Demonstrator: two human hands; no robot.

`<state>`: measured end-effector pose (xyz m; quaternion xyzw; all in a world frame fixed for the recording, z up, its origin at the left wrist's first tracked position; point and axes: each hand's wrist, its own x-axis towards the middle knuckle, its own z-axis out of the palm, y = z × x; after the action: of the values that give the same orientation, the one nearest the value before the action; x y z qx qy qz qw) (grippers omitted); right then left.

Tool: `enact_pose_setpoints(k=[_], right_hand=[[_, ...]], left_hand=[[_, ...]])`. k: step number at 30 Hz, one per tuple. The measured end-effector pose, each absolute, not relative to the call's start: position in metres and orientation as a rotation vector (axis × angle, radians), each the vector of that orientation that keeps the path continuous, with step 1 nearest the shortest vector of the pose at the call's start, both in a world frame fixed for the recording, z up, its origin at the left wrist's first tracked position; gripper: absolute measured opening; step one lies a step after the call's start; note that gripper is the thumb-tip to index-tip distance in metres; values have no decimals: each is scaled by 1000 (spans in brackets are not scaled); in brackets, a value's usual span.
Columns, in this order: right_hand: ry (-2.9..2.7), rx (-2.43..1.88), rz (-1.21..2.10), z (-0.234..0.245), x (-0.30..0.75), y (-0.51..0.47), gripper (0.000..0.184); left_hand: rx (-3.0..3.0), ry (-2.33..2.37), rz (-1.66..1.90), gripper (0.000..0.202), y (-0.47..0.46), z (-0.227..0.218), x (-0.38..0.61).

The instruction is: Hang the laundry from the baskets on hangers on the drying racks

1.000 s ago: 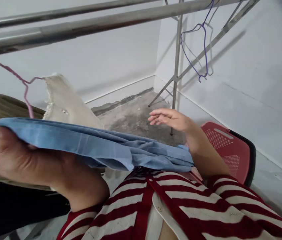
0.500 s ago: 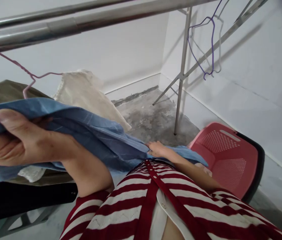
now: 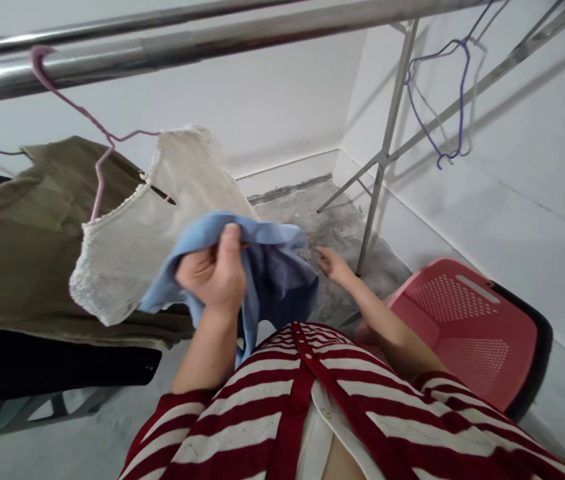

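Left hand (image 3: 209,270): closed around a bunched blue cotton garment (image 3: 282,273), fingers curled into the cloth, thumb pressed against its outer side. The garment sits just in front of the torso, its folds hanging below the fist and a narrow tail trailing down beside the wrist.

Right hand (image 3: 335,263): open, fingers loosely apart, reaching out low to the right of the blue cloth. Holds nothing. It hovers over the bare concrete floor (image 3: 332,223), near a leg of the steel garment rack (image 3: 387,140); contact with anything cannot be seen.

Rack: a thick steel rail (image 3: 162,53) crosses the top of the view. A pink wire hanger (image 3: 75,103) hooks over it at left. A cream knit top (image 3: 142,227) hangs just beside the hanger, overlapping an olive-green garment (image 3: 27,227), with a black garment (image 3: 37,363) lower down at left. Far right, a purple wire hanger (image 3: 459,87) and a pale wire hanger (image 3: 477,80) hang from a slanted rack bar.

Right of the person, a red perforated plastic chair (image 3: 467,327) with a black edge stands near the white wall (image 3: 522,167); nothing lies on it.

The person wears a red-and-white striped cardigan (image 3: 242,407) over a white top.
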<state>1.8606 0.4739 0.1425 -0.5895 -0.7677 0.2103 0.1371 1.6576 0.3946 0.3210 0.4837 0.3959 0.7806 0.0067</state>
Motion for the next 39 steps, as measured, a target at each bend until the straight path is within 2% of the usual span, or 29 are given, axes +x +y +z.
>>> enact_pose_setpoints(k=[2, 5, 8, 12, 17, 21, 26, 27, 29, 31, 36, 39], right_hand=[[-1974, -1544, 587, 167, 1861, 465, 45], [-1681, -1063, 572, 207, 1848, 439, 39], [-1693, -871, 414, 225, 1827, 415, 41], [-1695, -1073, 300, 218, 1814, 411, 24], [-1512, -1145, 185, 240, 1840, 422, 21], [-1522, -1087, 54, 273, 1854, 428, 19], [-1604, -1053, -13, 289, 1852, 432, 19], [-1625, -1046, -20, 291, 1852, 431, 19], [-1654, -1034, -41, 295, 1855, 430, 18], [-1688, -1032, -83, 297, 1863, 428, 18], [-1954, -1201, -166, 265, 1900, 435, 17], [-1913, -1540, -204, 231, 1926, 447, 17]], left_hand=[[1578, 1256, 2277, 23, 403, 300, 1664], [1585, 1275, 2062, 24, 411, 276, 1672], [1514, 1266, 1911, 27, 410, 265, 1680], [1452, 1193, 1768, 28, 405, 258, 1686], [1820, 1142, 1547, 21, 405, 244, 1667], [2087, 1277, 1717, 17, 409, 227, 1643], [2304, 1556, 1791, 45, 429, 211, 1650], [2334, 1576, 1745, 43, 436, 209, 1654], [2369, 1534, 1641, 28, 452, 208, 1659], [2335, 1460, 1623, 21, 467, 213, 1658], [2082, 1496, 1994, 24, 487, 255, 1646], [2323, 1530, 1748, 26, 484, 275, 1647]])
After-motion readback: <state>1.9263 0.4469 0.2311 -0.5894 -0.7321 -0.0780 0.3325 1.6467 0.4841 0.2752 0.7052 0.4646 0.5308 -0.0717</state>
